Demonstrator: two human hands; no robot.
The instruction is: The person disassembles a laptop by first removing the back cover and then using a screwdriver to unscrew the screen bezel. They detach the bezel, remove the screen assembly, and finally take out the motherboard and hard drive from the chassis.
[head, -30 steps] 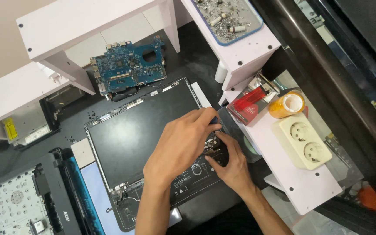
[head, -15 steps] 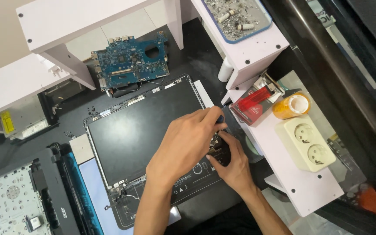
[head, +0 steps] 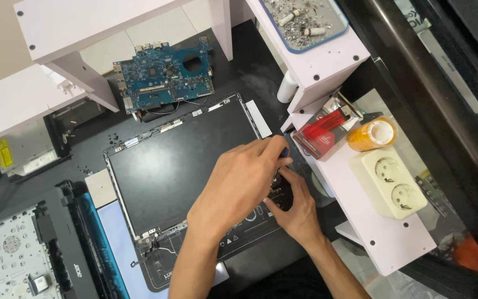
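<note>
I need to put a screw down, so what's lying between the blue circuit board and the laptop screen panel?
In the head view, only thin cables and bare black mat separate the blue circuit board from the screen panel.

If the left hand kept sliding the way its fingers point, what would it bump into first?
The left hand points up and to the right, so it would probably first meet the red box on the edge of the white shelf. Depth is hard to judge; it might hit the shelf's edge just before that.
</note>
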